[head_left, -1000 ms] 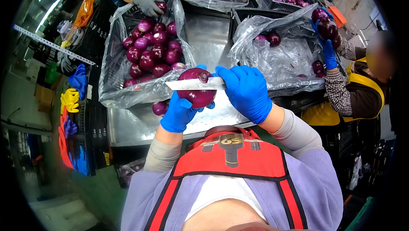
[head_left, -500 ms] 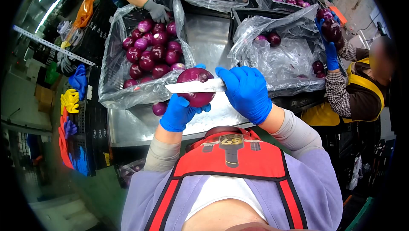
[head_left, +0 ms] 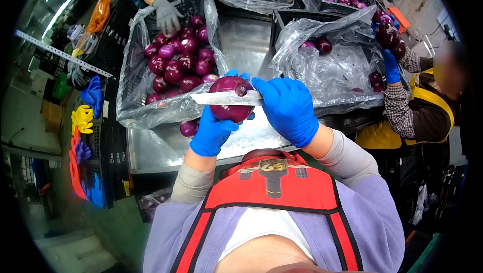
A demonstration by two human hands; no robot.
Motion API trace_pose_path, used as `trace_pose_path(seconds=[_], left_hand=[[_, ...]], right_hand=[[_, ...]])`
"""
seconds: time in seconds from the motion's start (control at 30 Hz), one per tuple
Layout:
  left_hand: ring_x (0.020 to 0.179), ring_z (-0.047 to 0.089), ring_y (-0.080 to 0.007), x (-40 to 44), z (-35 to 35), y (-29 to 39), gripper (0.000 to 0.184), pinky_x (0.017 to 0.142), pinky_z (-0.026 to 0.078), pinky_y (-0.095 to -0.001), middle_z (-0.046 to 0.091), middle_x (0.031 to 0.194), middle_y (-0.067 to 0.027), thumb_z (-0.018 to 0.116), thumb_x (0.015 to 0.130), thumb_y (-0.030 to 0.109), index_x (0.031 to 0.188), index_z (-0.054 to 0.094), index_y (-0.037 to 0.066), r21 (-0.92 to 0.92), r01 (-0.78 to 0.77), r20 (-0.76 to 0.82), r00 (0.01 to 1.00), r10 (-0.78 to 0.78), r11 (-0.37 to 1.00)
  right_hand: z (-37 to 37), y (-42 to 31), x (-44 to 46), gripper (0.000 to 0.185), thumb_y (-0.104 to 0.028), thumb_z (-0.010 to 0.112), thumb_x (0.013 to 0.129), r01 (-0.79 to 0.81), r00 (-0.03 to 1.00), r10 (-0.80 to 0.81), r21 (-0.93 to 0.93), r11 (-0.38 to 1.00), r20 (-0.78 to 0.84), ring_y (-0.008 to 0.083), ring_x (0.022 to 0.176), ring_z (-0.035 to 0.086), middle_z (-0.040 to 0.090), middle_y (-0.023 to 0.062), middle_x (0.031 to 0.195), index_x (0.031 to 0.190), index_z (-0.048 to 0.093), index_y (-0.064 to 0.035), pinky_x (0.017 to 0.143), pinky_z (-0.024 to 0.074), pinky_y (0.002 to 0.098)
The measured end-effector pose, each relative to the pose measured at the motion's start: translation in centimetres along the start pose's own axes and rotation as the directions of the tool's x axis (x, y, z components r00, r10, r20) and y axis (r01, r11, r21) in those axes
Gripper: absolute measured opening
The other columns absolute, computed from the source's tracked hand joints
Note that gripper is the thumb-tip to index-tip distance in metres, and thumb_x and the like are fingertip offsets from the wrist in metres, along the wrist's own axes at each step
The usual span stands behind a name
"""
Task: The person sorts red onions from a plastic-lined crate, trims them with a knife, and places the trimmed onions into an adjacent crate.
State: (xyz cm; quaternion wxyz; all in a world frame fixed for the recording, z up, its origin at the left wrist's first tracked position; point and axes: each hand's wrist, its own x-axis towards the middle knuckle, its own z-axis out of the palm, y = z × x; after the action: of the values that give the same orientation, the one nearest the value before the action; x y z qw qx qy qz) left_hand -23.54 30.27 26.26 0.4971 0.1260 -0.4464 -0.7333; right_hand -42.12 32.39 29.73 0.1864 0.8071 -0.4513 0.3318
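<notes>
My left hand (head_left: 211,132), in a blue glove, is closed around a large red onion (head_left: 226,112) from below and behind. My right hand (head_left: 287,109), also blue-gloved, grips a knife (head_left: 221,99). Its pale blade lies flat across the front of the onion, pointing left, just under a small round knob on the onion's skin. The handle is hidden inside my right fist. Just left of my left wrist, a smaller red onion (head_left: 189,128) rests on the metal table (head_left: 246,46).
A plastic-lined crate (head_left: 132,92) full of red onions stands front left, with a co-worker's grey-gloved hand (head_left: 167,16) over it. Another lined crate (head_left: 347,66) at right holds a few onions. At far right, a second co-worker (head_left: 422,97) holds onions. Gloves (head_left: 82,119) hang at left.
The onion has turned a little in my left hand, and the knife has shifted slightly left. The co-worker's grey-gloved hand has moved left over the crate.
</notes>
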Motion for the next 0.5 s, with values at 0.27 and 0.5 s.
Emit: trace_pose_path(seconds=[0.27, 0.5], left_hand=[[0.112, 0.058, -0.0282, -0.6, -0.3, 0.3, 0.109, 0.078, 0.059, -0.033, 0.049, 0.13, -0.0138, 0.088, 0.059, 0.033, 0.145, 0.026, 0.005, -0.009, 0.052, -0.074, 0.996, -0.052, 0.999], [0.081, 0.067, -0.0251, -0.9, -0.7, -0.3, 0.104, 0.059, 0.056, -0.0242, 0.056, 0.121, -0.0144, 0.085, 0.064, 0.035, 0.145, 0.026, 0.005, -0.08, 0.098, -0.037, 0.994, -0.101, 0.992]], right_hand=[[-0.2, 0.3, -0.5, 0.045, -0.01, 0.067, 0.071, -0.021, 0.999, 0.022, -0.029, 0.999, 0.037, 0.0212, 0.074, 0.054, 0.054, 0.0034, 0.082, 0.116, 0.058, -0.009, 0.065, 0.041, 0.0347], [0.2, -0.1, 0.0, 0.036, -0.011, 0.06, 0.077, 0.008, 1.0, -0.008, -0.035, 0.999, -0.006, 0.0203, 0.069, 0.053, 0.052, 0.0031, 0.077, 0.112, 0.059, -0.008, 0.062, 0.0395, 0.0334]])
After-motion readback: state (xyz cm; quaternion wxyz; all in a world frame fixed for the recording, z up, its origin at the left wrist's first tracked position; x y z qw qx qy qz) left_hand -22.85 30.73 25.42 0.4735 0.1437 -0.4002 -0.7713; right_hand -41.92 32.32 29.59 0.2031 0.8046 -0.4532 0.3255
